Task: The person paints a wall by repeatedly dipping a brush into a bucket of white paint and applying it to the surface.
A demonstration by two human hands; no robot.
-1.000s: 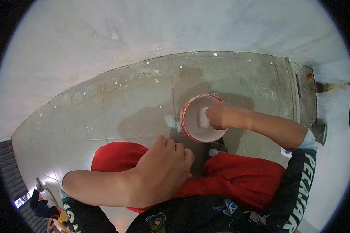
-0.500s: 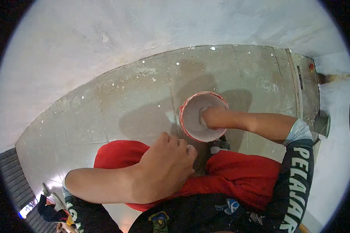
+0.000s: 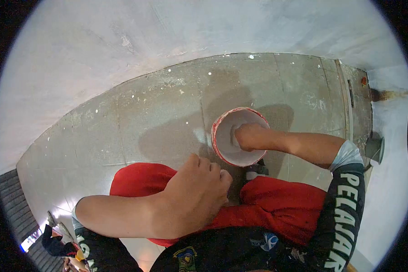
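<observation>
A pale bucket (image 3: 221, 147) with a red-smeared rim stands on the tiled floor in front of me. My right hand (image 3: 251, 137) reaches down inside it, fingers curled and pointing at the bottom. Whitish material (image 3: 234, 135) shows beside those fingertips; whatever they grip is hidden. Above my red-trousered thigh, my left hand (image 3: 197, 192) is held with its back up and its fingers bent under. The palm is out of sight, so I cannot see what is in it, if anything.
A plastered wall (image 3: 167, 31) curves along the far side of the floor (image 3: 167, 109), which is speckled with white spots. At the right stands a grey-green container (image 3: 375, 149) near a floor ledge. Another person (image 3: 59, 245) is at the lower left.
The view has shifted very slightly. My right hand stays inside the bucket, a little more curled, and my left hand keeps nearly the same place.
</observation>
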